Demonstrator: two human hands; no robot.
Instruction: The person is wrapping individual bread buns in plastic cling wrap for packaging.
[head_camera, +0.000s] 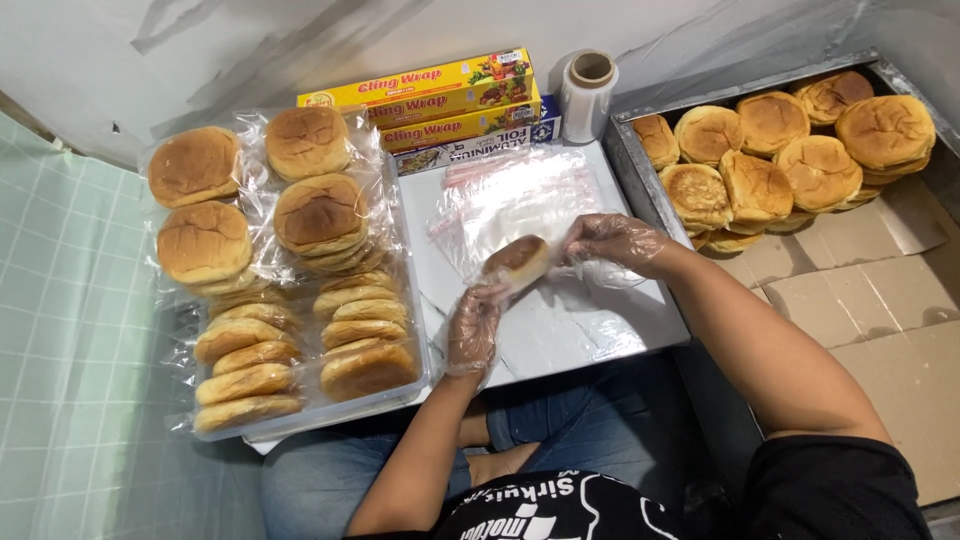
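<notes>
Left hand (472, 330) and right hand (612, 240), gloved fingers grasping a bun (517, 260), half hidden in its clear bag (520, 215).

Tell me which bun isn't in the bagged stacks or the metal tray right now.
The bun over the white board, held between the gloved left hand and right hand, partly inside a clear bag. The others sit in stacks and tray.

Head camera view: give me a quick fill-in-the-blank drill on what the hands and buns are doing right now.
1. Both hands wear clear plastic ____.
2. The left hand and right hand hold one ____ against a clear bag.
3. The unwrapped buns sit in a metal tray on the person's ____ side.
4. The bagged buns lie on the person's ____ side.

Missing words: gloves; bun; right; left
</notes>
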